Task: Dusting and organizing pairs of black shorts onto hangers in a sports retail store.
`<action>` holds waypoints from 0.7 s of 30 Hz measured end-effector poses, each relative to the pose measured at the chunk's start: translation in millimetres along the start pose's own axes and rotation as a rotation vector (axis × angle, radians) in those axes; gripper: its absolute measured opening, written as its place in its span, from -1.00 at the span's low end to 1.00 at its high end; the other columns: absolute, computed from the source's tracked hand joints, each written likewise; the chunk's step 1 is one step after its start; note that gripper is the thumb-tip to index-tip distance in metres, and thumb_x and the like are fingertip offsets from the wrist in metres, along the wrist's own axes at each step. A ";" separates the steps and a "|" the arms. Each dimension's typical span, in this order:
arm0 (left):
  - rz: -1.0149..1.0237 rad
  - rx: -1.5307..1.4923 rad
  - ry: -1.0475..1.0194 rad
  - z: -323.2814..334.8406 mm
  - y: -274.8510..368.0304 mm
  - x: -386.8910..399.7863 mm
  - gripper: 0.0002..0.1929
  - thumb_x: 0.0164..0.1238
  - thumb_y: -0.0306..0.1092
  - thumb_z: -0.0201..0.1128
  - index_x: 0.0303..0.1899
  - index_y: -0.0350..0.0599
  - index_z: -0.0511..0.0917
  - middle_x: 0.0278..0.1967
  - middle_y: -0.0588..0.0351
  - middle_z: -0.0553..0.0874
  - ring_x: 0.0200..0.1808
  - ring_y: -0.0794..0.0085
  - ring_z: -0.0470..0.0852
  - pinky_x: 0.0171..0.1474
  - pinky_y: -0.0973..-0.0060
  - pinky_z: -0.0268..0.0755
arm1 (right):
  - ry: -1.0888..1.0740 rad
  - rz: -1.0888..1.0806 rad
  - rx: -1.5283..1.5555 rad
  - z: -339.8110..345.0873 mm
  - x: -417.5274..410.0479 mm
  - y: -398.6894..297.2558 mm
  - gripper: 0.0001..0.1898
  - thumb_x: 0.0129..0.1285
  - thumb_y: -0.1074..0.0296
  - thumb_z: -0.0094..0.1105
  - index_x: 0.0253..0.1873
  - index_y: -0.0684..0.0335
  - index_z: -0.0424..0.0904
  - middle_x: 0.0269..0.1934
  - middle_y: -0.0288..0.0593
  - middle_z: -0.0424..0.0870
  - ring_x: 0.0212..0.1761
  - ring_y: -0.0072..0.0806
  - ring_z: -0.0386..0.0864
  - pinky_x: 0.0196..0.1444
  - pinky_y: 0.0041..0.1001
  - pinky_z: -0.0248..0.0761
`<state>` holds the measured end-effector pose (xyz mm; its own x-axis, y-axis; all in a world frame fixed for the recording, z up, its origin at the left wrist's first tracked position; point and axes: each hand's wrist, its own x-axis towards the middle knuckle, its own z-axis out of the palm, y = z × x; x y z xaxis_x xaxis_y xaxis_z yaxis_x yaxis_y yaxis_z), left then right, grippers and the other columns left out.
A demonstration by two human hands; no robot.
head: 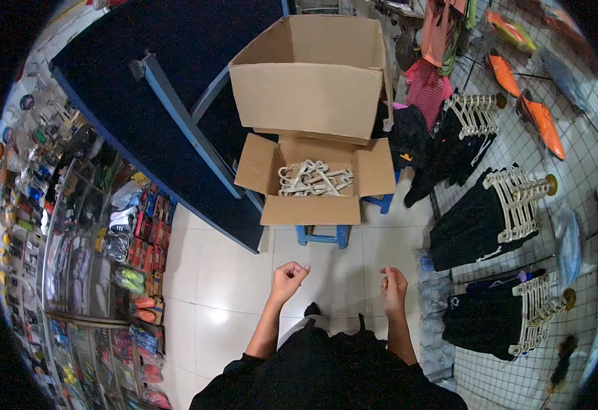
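My left hand (289, 282) is held over the tiled floor with its fingers curled in and nothing visible in it. Level with it on the right, my right hand (395, 288) is loosely bent, a small gap between thumb and forefinger, and also looks bare. Ahead of both hands, apart from them, is an open cardboard box (310, 210) with its flaps folded out. Inside lies a jumbled pile of white plastic hangers (314, 178). That box rests on a blue plastic stool (323, 240). A larger open cardboard box (306, 97) stands just behind it.
A dark blue folded panel table (119, 102) with metal legs leans at the left. Shelves of packaged shoes (145, 246) line that side. Black garments (476, 220) on white hangers project from a wire grid wall (488, 379) at right. Clear plastic-wrapped packs (436, 318) stand below.
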<state>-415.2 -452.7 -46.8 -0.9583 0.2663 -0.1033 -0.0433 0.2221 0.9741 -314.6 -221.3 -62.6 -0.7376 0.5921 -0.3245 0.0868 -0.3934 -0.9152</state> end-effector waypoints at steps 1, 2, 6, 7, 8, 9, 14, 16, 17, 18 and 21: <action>-0.004 0.005 -0.008 -14.1 -2.8 7.5 -0.71 0.10 -0.30 0.22 -0.69 -0.19 0.40 -0.76 0.37 0.38 -0.70 0.76 0.27 -0.64 0.73 0.08 | -0.032 0.008 -0.010 13.3 4.0 2.5 -0.80 0.22 0.21 -0.03 -0.39 0.20 0.39 -0.77 -0.47 0.18 -0.82 -0.79 0.03 -0.78 -0.71 -0.13; -0.023 -0.004 0.000 -27.5 -5.6 14.7 -0.72 0.10 -0.31 0.22 -0.69 -0.18 0.40 -0.76 0.36 0.38 -0.71 0.76 0.27 -0.64 0.74 0.08 | -0.063 0.015 -0.020 25.7 7.6 5.4 -0.80 0.22 0.22 -0.03 -0.39 0.20 0.39 -0.76 -0.46 0.19 -0.81 -0.79 0.03 -0.78 -0.71 -0.12; -0.083 -0.086 0.062 -61.1 -19.9 44.5 -0.73 0.10 -0.32 0.22 -0.69 -0.17 0.41 -0.77 0.36 0.37 -0.71 0.77 0.25 -0.65 0.75 0.07 | -0.022 0.026 -0.006 61.8 24.4 18.4 -0.82 0.21 0.24 -0.02 -0.39 0.21 0.39 -0.72 -0.44 0.25 -0.79 -0.79 0.08 -0.77 -0.71 -0.09; -0.091 -0.088 0.054 -64.8 -23.3 51.5 -0.73 0.10 -0.32 0.22 -0.69 -0.17 0.41 -0.77 0.36 0.37 -0.71 0.77 0.25 -0.65 0.75 0.07 | -0.033 0.020 -0.038 67.2 29.7 22.4 -0.82 0.21 0.25 -0.02 -0.39 0.20 0.40 -0.70 -0.44 0.28 -0.77 -0.79 0.11 -0.77 -0.72 -0.08; -0.106 -0.109 0.077 -67.2 -26.8 58.9 -0.73 0.10 -0.32 0.21 -0.68 -0.16 0.41 -0.77 0.37 0.36 -0.72 0.77 0.24 -0.65 0.75 0.06 | -0.044 0.014 -0.072 71.5 35.7 26.0 -0.83 0.21 0.25 -0.01 -0.38 0.20 0.40 -0.67 -0.43 0.31 -0.75 -0.78 0.13 -0.77 -0.72 -0.07; -0.121 -0.128 0.103 -70.2 -29.1 66.0 -0.74 0.11 -0.33 0.21 -0.68 -0.15 0.41 -0.77 0.37 0.36 -0.72 0.77 0.23 -0.65 0.75 0.05 | -0.036 0.021 -0.076 75.8 42.4 29.3 -0.83 0.21 0.25 -0.01 -0.38 0.20 0.40 -0.67 -0.43 0.31 -0.75 -0.78 0.13 -0.77 -0.72 -0.07; -0.194 -0.188 0.079 -68.6 -41.4 104.9 -0.74 0.12 -0.34 0.20 -0.68 -0.14 0.40 -0.77 0.37 0.35 -0.73 0.77 0.22 -0.65 0.75 0.05 | -0.057 0.023 -0.249 98.1 86.3 28.7 -0.86 0.19 0.26 0.02 -0.35 0.19 0.42 -0.57 -0.40 0.42 -0.70 -0.78 0.21 -0.71 -0.73 0.03; -0.193 -0.187 0.054 -64.0 -42.7 125.9 -0.74 0.12 -0.34 0.20 -0.68 -0.14 0.40 -0.77 0.37 0.35 -0.73 0.77 0.23 -0.65 0.75 0.05 | -0.047 -0.023 -0.291 109.2 117.4 28.0 -0.83 0.17 0.25 0.04 -0.33 0.22 0.44 -0.56 -0.37 0.46 -0.65 -0.73 0.28 -0.64 -0.70 0.13; -0.202 -0.186 0.066 -61.9 -43.0 136.3 -0.74 0.12 -0.34 0.20 -0.68 -0.14 0.39 -0.77 0.37 0.34 -0.73 0.77 0.23 -0.65 0.75 0.05 | -0.046 -0.074 -0.328 116.4 135.6 27.9 -0.81 0.16 0.24 0.05 -0.32 0.26 0.46 -0.54 -0.33 0.49 -0.59 -0.69 0.35 -0.57 -0.68 0.23; -0.210 -0.181 0.080 -60.5 -43.0 148.9 -0.74 0.12 -0.35 0.19 -0.68 -0.14 0.39 -0.77 0.38 0.34 -0.72 0.77 0.23 -0.64 0.75 0.06 | -0.046 -0.066 -0.330 126.6 157.1 27.4 -0.81 0.16 0.24 0.05 -0.32 0.26 0.46 -0.54 -0.33 0.49 -0.59 -0.69 0.35 -0.57 -0.68 0.23; -0.213 -0.150 0.073 -60.0 -38.8 179.9 -0.74 0.12 -0.38 0.19 -0.69 -0.13 0.38 -0.76 0.38 0.34 -0.70 0.77 0.23 -0.62 0.75 0.07 | -0.072 -0.265 -0.770 155.0 223.7 31.7 -0.77 0.06 0.29 0.12 -0.23 0.31 0.50 -0.42 -0.13 0.58 -0.38 -0.43 0.53 -0.33 -0.51 0.37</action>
<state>-602.8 -469.7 -91.1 -0.9408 0.1591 -0.2993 -0.2820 0.1229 0.9515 -580.6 -210.4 -127.2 -0.8369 0.5411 -0.0824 0.3201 0.3618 -0.8756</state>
